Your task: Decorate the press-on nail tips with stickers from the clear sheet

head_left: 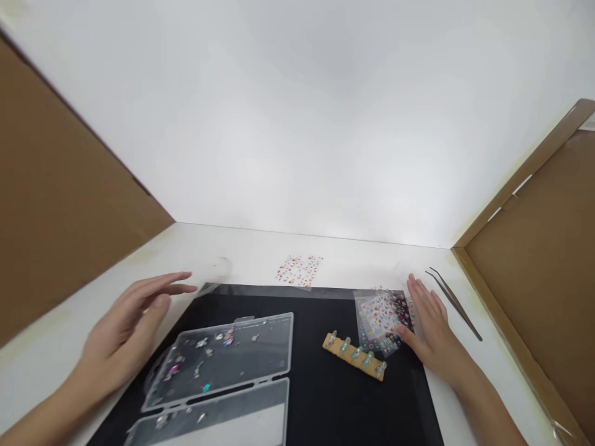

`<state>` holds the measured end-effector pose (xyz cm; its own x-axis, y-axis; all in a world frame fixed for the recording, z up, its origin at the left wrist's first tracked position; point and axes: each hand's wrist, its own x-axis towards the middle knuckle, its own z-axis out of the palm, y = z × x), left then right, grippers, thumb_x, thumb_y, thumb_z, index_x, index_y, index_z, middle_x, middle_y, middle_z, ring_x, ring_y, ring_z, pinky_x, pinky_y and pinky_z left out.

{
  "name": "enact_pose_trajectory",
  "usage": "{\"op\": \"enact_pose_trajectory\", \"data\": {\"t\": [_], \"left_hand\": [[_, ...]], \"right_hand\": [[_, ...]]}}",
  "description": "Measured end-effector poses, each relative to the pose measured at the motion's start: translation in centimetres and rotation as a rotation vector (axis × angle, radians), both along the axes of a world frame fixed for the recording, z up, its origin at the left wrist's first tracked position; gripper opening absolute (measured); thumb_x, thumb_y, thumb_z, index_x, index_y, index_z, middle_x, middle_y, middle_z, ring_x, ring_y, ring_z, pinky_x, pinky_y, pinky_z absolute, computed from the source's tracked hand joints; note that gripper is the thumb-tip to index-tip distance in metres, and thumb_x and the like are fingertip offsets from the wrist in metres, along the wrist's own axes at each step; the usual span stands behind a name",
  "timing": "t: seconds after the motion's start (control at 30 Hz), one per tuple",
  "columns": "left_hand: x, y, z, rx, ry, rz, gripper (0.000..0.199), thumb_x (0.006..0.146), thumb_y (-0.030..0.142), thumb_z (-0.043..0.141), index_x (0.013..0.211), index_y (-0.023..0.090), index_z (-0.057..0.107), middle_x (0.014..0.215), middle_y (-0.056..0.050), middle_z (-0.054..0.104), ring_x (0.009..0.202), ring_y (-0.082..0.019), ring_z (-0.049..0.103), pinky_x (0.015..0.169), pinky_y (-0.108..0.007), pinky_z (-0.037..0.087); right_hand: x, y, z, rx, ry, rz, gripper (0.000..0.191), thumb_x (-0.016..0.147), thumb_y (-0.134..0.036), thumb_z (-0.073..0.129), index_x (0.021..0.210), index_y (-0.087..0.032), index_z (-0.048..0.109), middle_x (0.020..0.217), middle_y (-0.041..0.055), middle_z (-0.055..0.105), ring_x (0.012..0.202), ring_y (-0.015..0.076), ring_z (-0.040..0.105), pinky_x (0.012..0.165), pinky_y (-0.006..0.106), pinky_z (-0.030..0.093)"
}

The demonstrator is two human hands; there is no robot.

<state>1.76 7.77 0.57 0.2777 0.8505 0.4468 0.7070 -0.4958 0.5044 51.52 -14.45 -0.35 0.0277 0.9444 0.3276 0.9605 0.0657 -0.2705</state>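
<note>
My left hand (127, 331) hovers left of a clear plastic case (290, 347), fingers stretched out and nothing held. Small shiny charms (202, 342) in silver, pink and teal lie scattered in the opened case. On the right, my right hand (432, 334) rests with its fingers extended along the edge of overlapping transparent sticker sheets (379, 319), its thumb touching them. Below those sheets, a tan strip (346, 354) carries several glossy, pale green nail tips (356, 353).
Another sticker sheet (299, 271) with red designs lies at the back. Curved tweezers (455, 303) are right of my right hand. A black mat (316, 409) covers the white table. Brown cardboard panels (543, 266) flank the sides, with a white wall (316, 124) behind.
</note>
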Motion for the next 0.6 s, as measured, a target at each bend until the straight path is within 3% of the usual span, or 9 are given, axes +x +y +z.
{"op": "enact_pose_trajectory", "data": {"t": [0.13,0.27,0.47,0.6], "left_hand": [[0.6,0.0,0.7,-0.092,-0.1,-0.086,0.032,0.117,0.05,0.041,0.14,0.039,0.061,0.143,0.008,0.069,0.14,-0.025,0.062,0.125,-0.045,0.05],[1.8,0.8,1.1,-0.008,-0.029,-0.204,0.031,0.116,0.047,0.047,0.138,0.039,0.066,0.144,0.005,0.072,0.144,-0.028,0.061,0.127,-0.051,0.049],[5.8,3.1,2.9,0.024,0.246,-0.418,0.044,0.114,0.052,0.039,0.135,0.035,0.073,0.144,-0.004,0.075,0.145,-0.033,0.061,0.131,-0.061,0.04],[10.2,5.3,4.5,-0.2,0.469,-0.475,0.066,0.109,0.063,0.037,0.155,0.023,0.062,0.164,-0.01,0.061,0.158,-0.034,0.05,0.135,-0.056,0.036]], "right_hand": [[0.6,0.0,-0.5,-0.054,0.089,-0.026,0.091,0.115,-0.061,0.046,0.18,-0.034,-0.011,0.189,0.0089,0.002,0.174,0.0389,0.008,0.138,0.069,0.024],[0.7,-0.3,-0.7,-0.108,0.185,-0.104,0.099,0.115,-0.063,0.043,0.174,-0.029,-0.029,0.186,0.0109,-0.02,0.173,0.0404,-0.005,0.137,0.069,0.023],[0.7,-0.5,-0.6,-0.192,0.276,-0.14,0.1,0.114,-0.07,0.04,0.173,-0.032,-0.03,0.185,0.0107,-0.022,0.171,0.0418,-0.005,0.135,0.073,0.022],[0.6,-0.1,-0.6,-0.207,0.307,-0.119,0.116,0.106,-0.079,0.051,0.175,-0.027,-0.028,0.186,0.0165,-0.016,0.17,0.0455,-0.006,0.134,0.077,0.016]]}}
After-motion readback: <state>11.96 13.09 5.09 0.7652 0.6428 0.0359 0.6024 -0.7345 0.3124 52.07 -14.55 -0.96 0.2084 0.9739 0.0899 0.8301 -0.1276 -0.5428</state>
